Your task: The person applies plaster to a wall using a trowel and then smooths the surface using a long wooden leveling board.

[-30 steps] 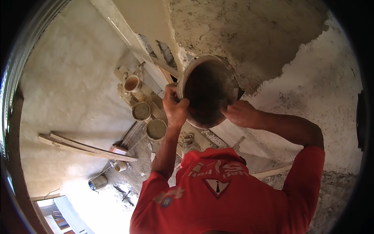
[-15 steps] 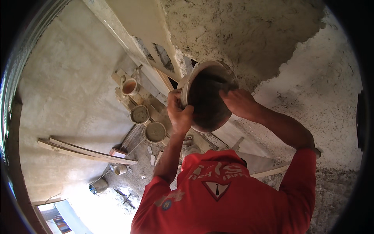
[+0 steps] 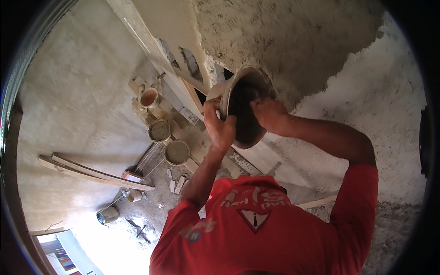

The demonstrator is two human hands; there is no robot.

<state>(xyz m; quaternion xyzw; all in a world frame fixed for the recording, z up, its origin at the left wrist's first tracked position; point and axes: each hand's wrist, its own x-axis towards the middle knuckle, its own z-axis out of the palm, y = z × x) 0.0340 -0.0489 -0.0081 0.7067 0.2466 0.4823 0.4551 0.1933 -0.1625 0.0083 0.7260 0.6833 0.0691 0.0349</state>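
Observation:
A dark-insided, mortar-crusted bucket is held up in front of the wall, tipped so its mouth faces right and toward me. My left hand grips its left rim, thumb on the inner side and fingers round the outside. Inside the mouth, my right hand is closed, knuckles up; whatever it may hold is lost in the dark interior. Behind the bucket, wet grey plaster covers the upper wall, ending in a ragged edge against paler wall.
Planks below at left carry an orange-insided bucket and two mortar-filled buckets. Two long boards lean out by the left wall. Brick pieces, a small pail and a larger bucket are on the floor.
The bucket has turned, so its mouth looks narrower and faces more to the right. My right hand has shifted slightly left and deeper into it; my left hand keeps its grip.

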